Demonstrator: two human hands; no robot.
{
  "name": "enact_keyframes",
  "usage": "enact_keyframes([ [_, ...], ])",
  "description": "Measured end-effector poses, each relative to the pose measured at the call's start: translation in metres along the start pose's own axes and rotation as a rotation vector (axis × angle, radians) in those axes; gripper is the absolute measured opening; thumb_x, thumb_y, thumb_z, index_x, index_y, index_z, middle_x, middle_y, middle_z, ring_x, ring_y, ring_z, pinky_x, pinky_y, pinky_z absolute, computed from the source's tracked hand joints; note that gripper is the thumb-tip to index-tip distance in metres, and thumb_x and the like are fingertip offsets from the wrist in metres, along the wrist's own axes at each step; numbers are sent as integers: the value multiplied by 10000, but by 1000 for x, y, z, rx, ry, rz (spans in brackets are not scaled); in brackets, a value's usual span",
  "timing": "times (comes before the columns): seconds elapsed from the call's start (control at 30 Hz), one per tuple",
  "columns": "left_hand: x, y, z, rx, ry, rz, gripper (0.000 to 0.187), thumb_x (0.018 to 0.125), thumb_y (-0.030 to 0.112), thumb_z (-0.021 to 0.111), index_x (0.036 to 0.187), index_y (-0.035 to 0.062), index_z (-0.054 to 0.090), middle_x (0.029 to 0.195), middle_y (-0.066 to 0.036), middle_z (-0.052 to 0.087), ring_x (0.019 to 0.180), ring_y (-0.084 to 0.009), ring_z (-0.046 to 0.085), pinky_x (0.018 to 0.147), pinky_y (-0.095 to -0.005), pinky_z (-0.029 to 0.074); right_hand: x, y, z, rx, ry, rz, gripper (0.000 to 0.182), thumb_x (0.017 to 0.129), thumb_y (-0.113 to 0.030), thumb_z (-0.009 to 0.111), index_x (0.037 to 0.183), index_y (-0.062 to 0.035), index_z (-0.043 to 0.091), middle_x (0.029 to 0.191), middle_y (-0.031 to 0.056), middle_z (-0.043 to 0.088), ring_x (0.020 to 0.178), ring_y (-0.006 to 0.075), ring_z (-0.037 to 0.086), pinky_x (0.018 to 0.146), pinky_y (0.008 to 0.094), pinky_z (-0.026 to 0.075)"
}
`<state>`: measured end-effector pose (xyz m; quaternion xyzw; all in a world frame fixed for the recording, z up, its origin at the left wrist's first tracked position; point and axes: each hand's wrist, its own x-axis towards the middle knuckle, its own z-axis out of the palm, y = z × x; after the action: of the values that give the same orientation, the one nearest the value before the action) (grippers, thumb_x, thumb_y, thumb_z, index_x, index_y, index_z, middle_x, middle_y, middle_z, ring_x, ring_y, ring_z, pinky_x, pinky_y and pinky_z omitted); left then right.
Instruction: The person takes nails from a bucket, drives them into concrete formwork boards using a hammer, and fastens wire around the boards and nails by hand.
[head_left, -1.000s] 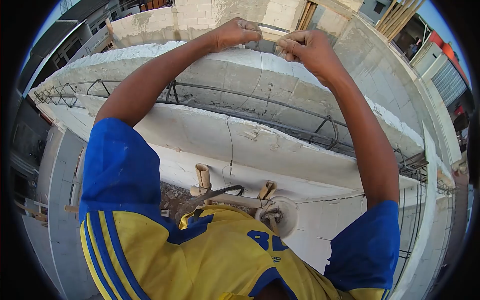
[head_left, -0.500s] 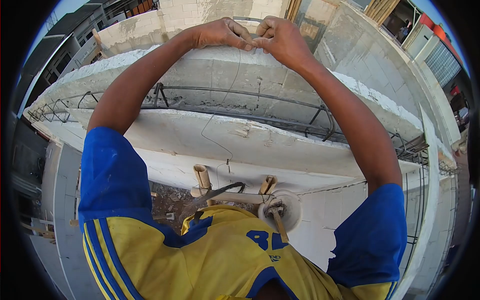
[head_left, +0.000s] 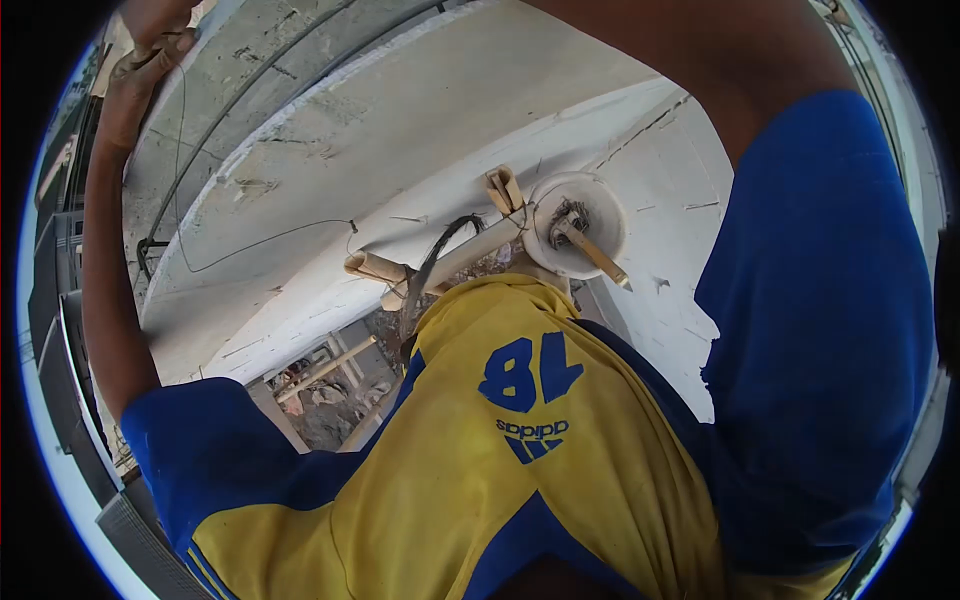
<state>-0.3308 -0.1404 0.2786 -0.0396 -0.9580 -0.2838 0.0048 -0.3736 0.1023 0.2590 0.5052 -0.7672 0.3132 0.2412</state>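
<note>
At the upper left edge, my left hand (head_left: 138,82) is closed, its fingertips pinched on a thin wire (head_left: 189,268). My right hand (head_left: 155,18), partly cut off by the top of the view, is closed against the left fingertips at the same wire. The wire droops past a steel reinforcing bar (head_left: 250,77) and across a pale panel (head_left: 380,130), ending near a small twisted knot. Most of the right forearm is out of view.
Below the panel, a white bucket (head_left: 617,215) holds a wooden-handled tool (head_left: 595,255) and dark bits. Beside it runs a bamboo pole (head_left: 475,250) with upright bamboo pieces and a bundle of dark wires (head_left: 430,265). Rubble (head_left: 335,415) lies lower down.
The view has swung and tilted downward, so both hands now appear at the upper left instead of top centre. They stay together at the wire. More of the shirt and bucket shows.
</note>
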Motion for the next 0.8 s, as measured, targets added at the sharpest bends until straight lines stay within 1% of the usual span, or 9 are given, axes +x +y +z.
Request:
enact_keyframes([
  [0.1, 12, -15, 10, 290, 130, 142, 487, 907, 504, 638, 1147, 84, 699, 1122, -36, 661, 1041, -122, 599, 933, -260, 431, -85, -21, -43, 265, -47, -35, 153, 850, -133, 610, 833, 3, 678, 808, 199, 668, 701, 258, 643, 620, 370, 494],
  [0.23, -15, 28, 16, 352, 144, 241, 436, 952, 377, 575, 1000, -42, 685, 855, -115, 622, 807, -246, 554, 738, -387, 432, -223, -53, -129, 804, -148, -116, 169, 908, -145, 560, 887, -19, 670, 824, 147, 670, 658, 181, 609, 583, 317, 465],
  [0.33, -14, 32, 17, 187, 115, 166, 365, 873, 335, 722, 933, -26, 719, 719, -22, 550, 696, -142, 488, 623, -298, 365, -354, -30, -176, 1295, -83, -6, 187, 951, -154, 521, 927, -35, 664, 836, 108, 671, 626, 123, 584, 555, 277, 443],
  [0.4, -6, 20, 10, 156, 140, 147, 364, 890, 356, 699, 962, -1, 715, 800, -12, 570, 765, -126, 505, 690, -278, 376, -428, -1, -153, 1519, 163, 286, 202, 980, -161, 496, 954, -46, 660, 844, 83, 672, 605, 85, 566, 536, 250, 429],
  [0.43, -1, 7, 16, 115, 99, 114, 365, 907, 377, 676, 991, 24, 711, 881, -2, 590, 835, -110, 522, 757, -258, 386, -480, 3, -109, 1536, 415, 749, 215, 967, -198, 534, 999, -26, 659, 882, 116, 672, 674, 107, 592, 586, 269, 462],
  [0.5, 7, -14, 7, 54, 122, 68, 369, 942, 419, 630, 1048, 73, 702, 1042, 18, 631, 974, -78, 556, 891, -217, 408, -550, 17, 10, 740, 350, 1713, 394, 916, -302, 612, 1150, 14, 627, 1005, 145, 683, 890, 230, 656, 814, 337, 511],
  [0.53, -1, 1, 11, -67, 59, 68, 292, 954, 356, 634, 982, 71, 694, 977, 51, 612, 924, -45, 529, 862, -198, 401, -622, 31, 79, 100, -189, 1698, 575, 864, -358, 675, 1273, 31, 561, 1077, 184, 679, 990, 328, 656, 888, 432, 509],
  [0.63, -10, 20, 13, 43, 67, 248, 310, 931, 355, 662, 951, 50, 714, 916, 29, 656, 904, -77, 558, 872, -249, 429, -634, 7, 139, -58, -852, 1562, 658, 764, -384, 725, 1310, -85, 509, 1273, 197, 593, 1260, 366, 517, 1001, 539, 438],
  [0.8, -9, 20, 14, -43, 68, 264, 330, 888, 376, 707, 981, 64, 756, 982, -18, 709, 952, -140, 613, 922, -305, 449, -643, 1, 165, -216, -926, 1488, 511, 758, -222, 734, 1206, -100, 521, 1217, 188, 632, 1160, 345, 606, 951, 490, 501],
])
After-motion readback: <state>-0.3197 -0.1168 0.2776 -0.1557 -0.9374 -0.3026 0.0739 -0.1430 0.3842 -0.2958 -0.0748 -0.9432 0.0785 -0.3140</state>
